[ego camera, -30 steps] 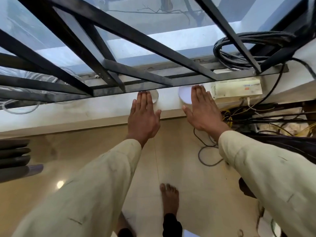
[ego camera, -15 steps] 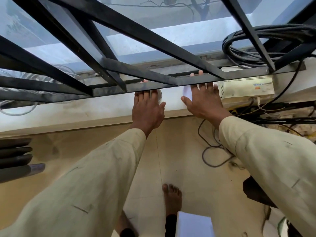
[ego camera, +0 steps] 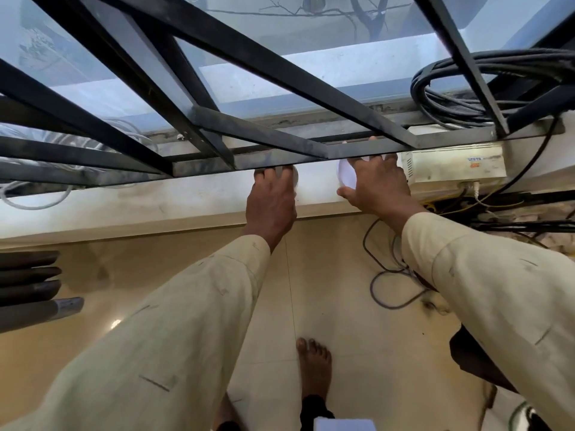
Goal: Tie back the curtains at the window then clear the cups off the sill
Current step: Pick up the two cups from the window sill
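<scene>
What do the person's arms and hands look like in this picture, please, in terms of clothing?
Both arms wear long, loose sleeves of pale beige cloth, lightly creased, with small dark stitch-like marks. The left hand and right hand are bare: no gloves, and no rings or watch that can be seen.

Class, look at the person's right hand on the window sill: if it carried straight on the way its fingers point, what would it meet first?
The right hand already reaches over the white cup, fingers passing under the black window grille. Straight on, it would likely meet the window frame at the back of the sill; depth is unclear.
</scene>
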